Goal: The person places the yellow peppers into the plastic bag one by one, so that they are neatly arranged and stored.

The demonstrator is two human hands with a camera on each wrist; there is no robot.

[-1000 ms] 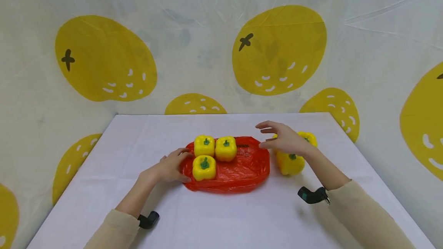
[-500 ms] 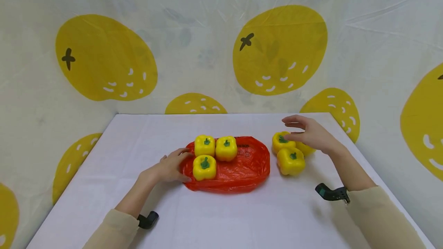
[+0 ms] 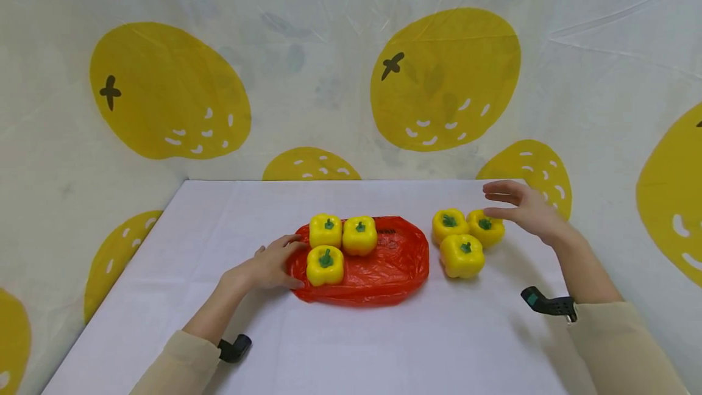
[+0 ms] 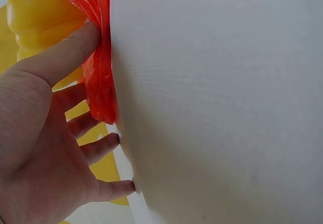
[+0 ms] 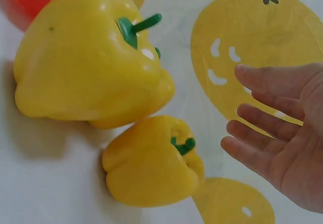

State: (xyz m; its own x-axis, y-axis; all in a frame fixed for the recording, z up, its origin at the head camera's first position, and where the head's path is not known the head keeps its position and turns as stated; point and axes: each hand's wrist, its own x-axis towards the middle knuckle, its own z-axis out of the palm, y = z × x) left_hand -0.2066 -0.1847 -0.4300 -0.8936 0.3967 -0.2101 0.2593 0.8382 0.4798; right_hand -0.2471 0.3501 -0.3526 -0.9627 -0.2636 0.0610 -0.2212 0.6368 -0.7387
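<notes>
A red plastic bag (image 3: 384, 267) lies on the white table with three yellow bell peppers (image 3: 325, 265) on its left part. My left hand (image 3: 269, 266) rests at the bag's left end, fingers spread; in the left wrist view its thumb (image 4: 75, 50) touches the red plastic (image 4: 101, 82). To the right of the bag, three more yellow bell peppers (image 3: 462, 256) stand in a tight cluster, green stems upward. My right hand (image 3: 526, 209) hovers beside the rearmost right pepper (image 3: 485, 228), holding nothing; the right wrist view shows its fingers (image 5: 257, 153) loosely extended, apart from the peppers.
A white cloth with printed yellow fruit (image 3: 444, 78) hangs behind the table and along its sides. The table's back edge (image 3: 384, 181) runs just beyond the peppers. Black camera mounts sit on the left wrist (image 3: 234, 349) and the right wrist (image 3: 548, 303).
My right hand has moved rightward from the bag's right end, over the loose peppers, to the far side of the cluster. The left hand, bag and peppers have stayed in place.
</notes>
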